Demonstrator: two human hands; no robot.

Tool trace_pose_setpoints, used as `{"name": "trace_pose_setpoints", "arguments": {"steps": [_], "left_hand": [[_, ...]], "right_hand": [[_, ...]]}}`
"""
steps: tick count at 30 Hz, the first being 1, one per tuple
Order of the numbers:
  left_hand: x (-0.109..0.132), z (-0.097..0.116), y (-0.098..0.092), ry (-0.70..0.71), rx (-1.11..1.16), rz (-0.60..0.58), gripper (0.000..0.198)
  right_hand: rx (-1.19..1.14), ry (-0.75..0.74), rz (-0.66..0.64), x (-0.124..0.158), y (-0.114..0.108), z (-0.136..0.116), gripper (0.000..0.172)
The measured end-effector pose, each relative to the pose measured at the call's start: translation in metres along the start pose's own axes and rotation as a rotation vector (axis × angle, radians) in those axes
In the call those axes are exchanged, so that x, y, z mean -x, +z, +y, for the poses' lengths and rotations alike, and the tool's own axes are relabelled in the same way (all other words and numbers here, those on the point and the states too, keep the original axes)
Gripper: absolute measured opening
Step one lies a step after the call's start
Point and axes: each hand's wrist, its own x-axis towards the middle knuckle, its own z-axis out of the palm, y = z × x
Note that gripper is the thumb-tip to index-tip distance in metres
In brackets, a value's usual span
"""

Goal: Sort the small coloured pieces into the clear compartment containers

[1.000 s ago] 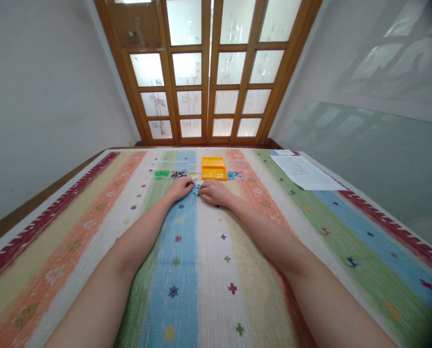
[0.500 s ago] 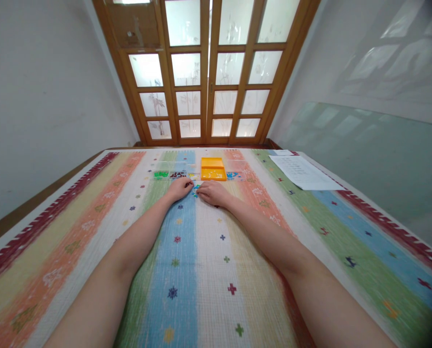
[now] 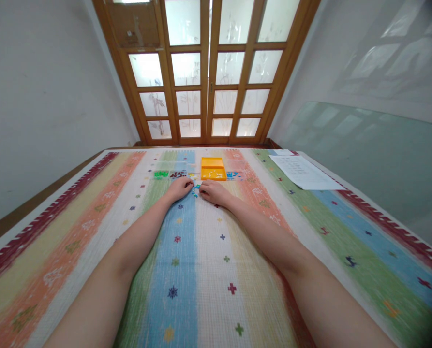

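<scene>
My left hand (image 3: 181, 188) rests on the cloth with its fingers curled together at the left of some small blue and green pieces (image 3: 196, 189). Facing it from the right, my right hand (image 3: 213, 191) has its fingers bent and pressed together beside the same pieces. Whatever either hand pinches is too small to make out. Just beyond the hands, an opened yellow box (image 3: 213, 163) holds several small pale pieces. Clear boxes with green pieces (image 3: 161, 174), dark red pieces (image 3: 178, 174) and yellow pieces (image 3: 193, 176) stand left of it, and blue pieces (image 3: 233, 175) right of it.
A striped tablecloth (image 3: 216, 270) covers the table. Printed paper sheets (image 3: 303, 172) lie at the far right. Behind the table stand wooden doors with frosted panes (image 3: 206, 72), and a glass board (image 3: 368, 159) leans along the right wall.
My right hand has drawn slightly to the right, away from the small blue and green pieces, which show more now. My left hand has stayed in place.
</scene>
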Motion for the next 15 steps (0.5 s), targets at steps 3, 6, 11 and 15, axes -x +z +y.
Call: {"name": "trace_pose_setpoints", "arguments": {"steps": [3,6,11,15], "left_hand": [[-0.0001,0.0009,-0.0005,-0.008,0.0,-0.005,0.023],[-0.0001,0.0015,-0.0006,-0.003,-0.006,-0.004,0.023],[0.0009,0.0032,-0.0009,-0.008,-0.032,-0.001,0.025],[0.0012,0.0029,-0.0021,-0.008,-0.017,-0.003,0.023]], "right_hand": [[-0.013,0.027,-0.003,-0.0005,0.0007,0.0003,0.012],[-0.027,0.036,0.013,-0.0002,0.0034,0.003,0.015],[-0.052,0.06,0.067,0.0016,0.0063,0.0045,0.023],[-0.082,0.141,0.178,0.0028,0.005,0.0076,0.022]]}}
